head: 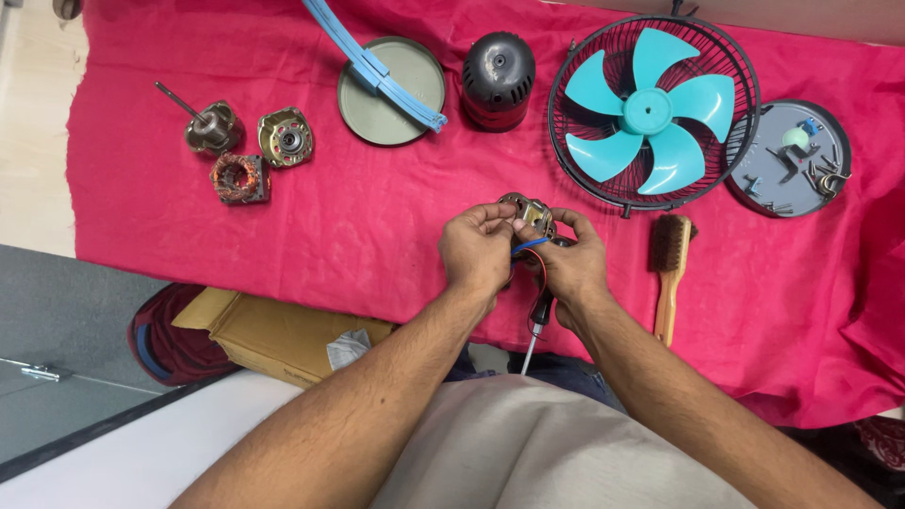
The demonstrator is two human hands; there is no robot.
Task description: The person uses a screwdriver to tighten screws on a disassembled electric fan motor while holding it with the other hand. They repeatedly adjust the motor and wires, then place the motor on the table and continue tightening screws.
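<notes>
Gripping motor part between both hands, left hand at 9, right hand at 3, also clutching screwdriver; best steady part, keep wires clear.

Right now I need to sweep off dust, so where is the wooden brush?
In the head view the wooden brush lies on the red cloth, just right of the right hand, below the fan grille with teal blades.
</notes>
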